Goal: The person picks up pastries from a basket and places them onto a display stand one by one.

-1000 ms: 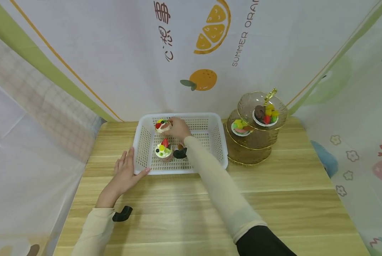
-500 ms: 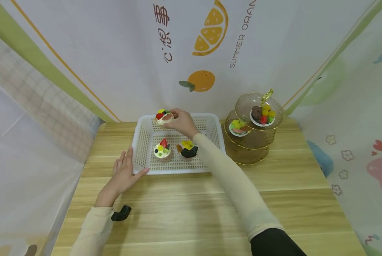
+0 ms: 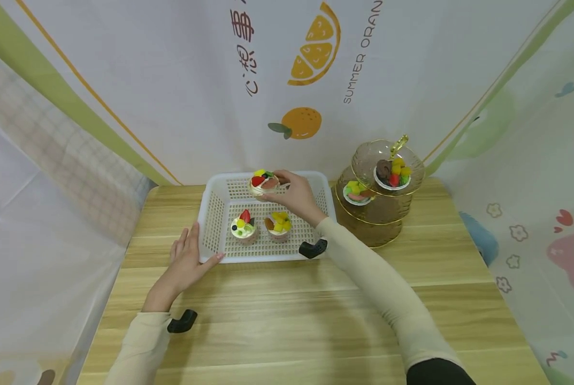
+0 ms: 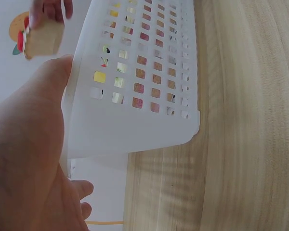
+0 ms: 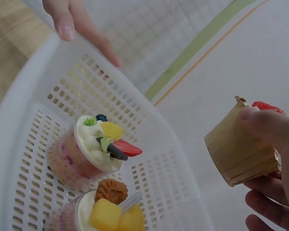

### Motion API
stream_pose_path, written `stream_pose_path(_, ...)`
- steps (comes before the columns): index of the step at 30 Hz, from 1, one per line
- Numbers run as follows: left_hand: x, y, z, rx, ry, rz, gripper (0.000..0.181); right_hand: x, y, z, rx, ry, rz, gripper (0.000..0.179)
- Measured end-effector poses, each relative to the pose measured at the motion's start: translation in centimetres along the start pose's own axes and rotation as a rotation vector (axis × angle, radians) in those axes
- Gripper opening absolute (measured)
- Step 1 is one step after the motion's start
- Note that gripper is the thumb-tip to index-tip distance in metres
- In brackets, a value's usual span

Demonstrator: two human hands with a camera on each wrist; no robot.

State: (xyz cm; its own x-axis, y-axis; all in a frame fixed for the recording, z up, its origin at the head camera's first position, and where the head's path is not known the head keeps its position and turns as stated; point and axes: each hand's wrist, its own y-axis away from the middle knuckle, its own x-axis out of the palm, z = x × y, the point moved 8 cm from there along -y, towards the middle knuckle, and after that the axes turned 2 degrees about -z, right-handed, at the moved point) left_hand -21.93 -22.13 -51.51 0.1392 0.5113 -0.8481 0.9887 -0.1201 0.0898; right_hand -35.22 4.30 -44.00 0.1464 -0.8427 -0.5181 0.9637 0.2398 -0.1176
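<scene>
My right hand (image 3: 298, 198) grips a fruit-topped cupcake (image 3: 263, 184) in a tan paper cup, raised over the back of the white plastic basket (image 3: 209, 214). In the right wrist view, thumb and fingers pinch the cup (image 5: 243, 144) by its sides. My left hand (image 3: 185, 267) rests at the basket's front left corner, thumb over the rim and fingers along the outer side. Two dessert cups stand in the basket: one with a strawberry and cream (image 3: 244, 227), the other with yellow fruit cubes and a biscuit (image 3: 278, 225).
Right of the basket stands a tiered amber glass stand (image 3: 378, 206) with gold rims. A chocolate-and-fruit tart (image 3: 393, 175) sits on its top tier, another fruit tart (image 3: 357, 193) on the tier below. A printed curtain (image 3: 195, 107) hangs behind the wooden table (image 3: 277, 315).
My right hand has lifted the cupcake up out of the basket, then carried it to the right. The cup with yellow cubes has come fully into view. My left hand stays on the corner.
</scene>
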Motion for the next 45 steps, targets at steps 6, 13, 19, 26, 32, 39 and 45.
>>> stream_pose_path(6, -0.1, 0.0, 0.0, -0.002, 0.003, -0.001, 0.11, -2.9, 2.9, 0.0, -0.038, -0.004, -0.049, 0.07)
stream_pose_path(13, -0.1, 0.0, -0.1, 0.0, -0.002, -0.001, 0.109, -6.5, 7.0, -0.9, -0.107, 0.049, -0.113, 0.065)
stream_pose_path(19, 0.0, -0.1, -0.3, 0.001, -0.002, -0.001, 0.109, -10.0, 11.0, -2.7, -0.139, 0.103, -0.196, 0.065)
stream_pose_path(26, -0.2, -0.1, -0.3, 0.0, -0.003, -0.004, 0.11, -15.0, 15.3, -4.7, -0.154, 0.145, -0.335, 0.069)
stream_pose_path(32, -0.2, -0.1, -0.3, -0.003, -0.004, -0.002, 0.111, -18.8, 17.3, -7.9, -0.001, 0.166, -0.388, 0.065)
stream_pose_path(39, 0.0, 0.0, -0.1, -0.006, -0.005, 0.0, 0.11, -21.9, 17.9, -10.3, 0.097, 0.16, -0.468, 0.069)
stream_pose_path(45, 0.0, 0.0, -0.1, -0.003, -0.012, -0.003, 0.11, -22.8, 16.9, -11.7, 0.155, 0.168, -0.474, 0.071)
